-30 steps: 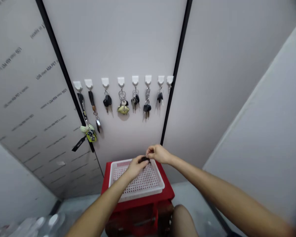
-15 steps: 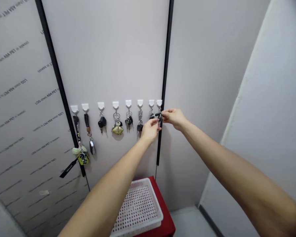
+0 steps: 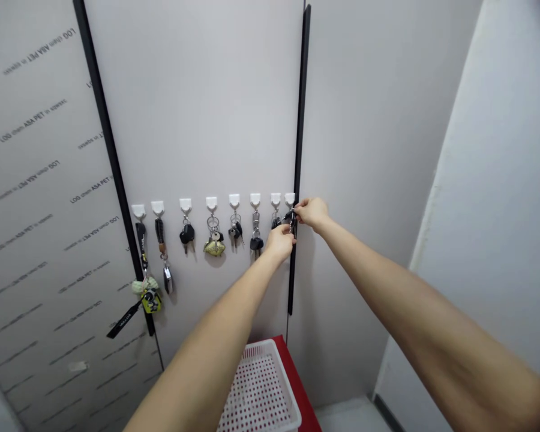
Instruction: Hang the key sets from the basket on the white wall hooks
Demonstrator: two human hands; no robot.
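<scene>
Both my hands meet at the rightmost white hook (image 3: 290, 198) on the pale cabinet panel. A bunch of keys (image 3: 292, 221) hangs just below that hook. My right hand (image 3: 312, 213) pinches it near the top from the right side. Lower and to the left, my left hand (image 3: 281, 243) is closed on its lower part, and the fingers cover much of it. Behind my left fingertips, dark keys (image 3: 276, 222) hang from the neighbouring hook (image 3: 275, 198). Black-headed keys (image 3: 256, 243) hang a little further left.
More key sets hang along the row, including one with a yellow-green fish-shaped charm (image 3: 214, 248) and one with a black strap and bright charm (image 3: 150, 300). Below stands a white plastic basket (image 3: 292, 402) on a red surface (image 3: 297, 378). Black vertical strips (image 3: 302, 102) edge the panel.
The view has shifted, so the hooks and basket sit slightly lower. Both hands remain at the rightmost hook, the right one now closer up to it.
</scene>
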